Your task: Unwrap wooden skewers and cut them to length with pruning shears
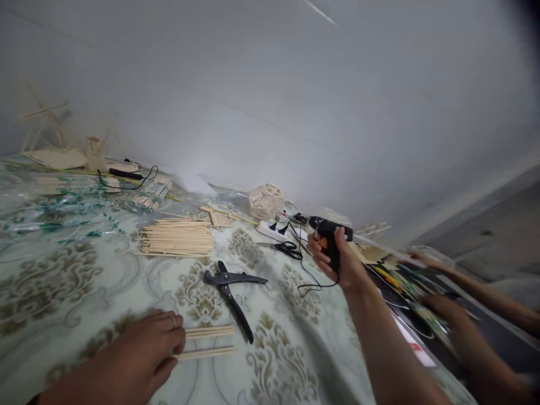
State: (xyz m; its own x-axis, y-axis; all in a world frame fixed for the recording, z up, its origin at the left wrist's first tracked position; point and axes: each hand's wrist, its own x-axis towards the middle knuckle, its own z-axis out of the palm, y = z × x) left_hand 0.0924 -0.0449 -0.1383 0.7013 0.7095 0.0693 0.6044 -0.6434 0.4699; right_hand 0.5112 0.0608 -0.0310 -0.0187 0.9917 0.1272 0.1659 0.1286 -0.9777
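Note:
My right hand (343,264) is wrapped round the handle of a black hot glue gun (331,228) with an orange trigger. A long pale glue stick (379,247) sticks out of its back. Low on the left, my left hand (156,349), with a ring on one finger, is closed on thin wooden sticks (208,332) lying on the patterned tablecloth; their other ends are hidden under the fingers. Between my hands lie black-handled cutters (232,292), jaws apart. Scissors (282,247) rest beyond them, close to the glue gun's cord.
A heap of wooden sticks (177,236) lies beyond my left hand. A white power strip (272,230) and a wooden lattice ball (265,201) stand near the wall. Plastic-wrapped bundles (76,208) cover the far left. Another person's hands (442,309) work among items at right.

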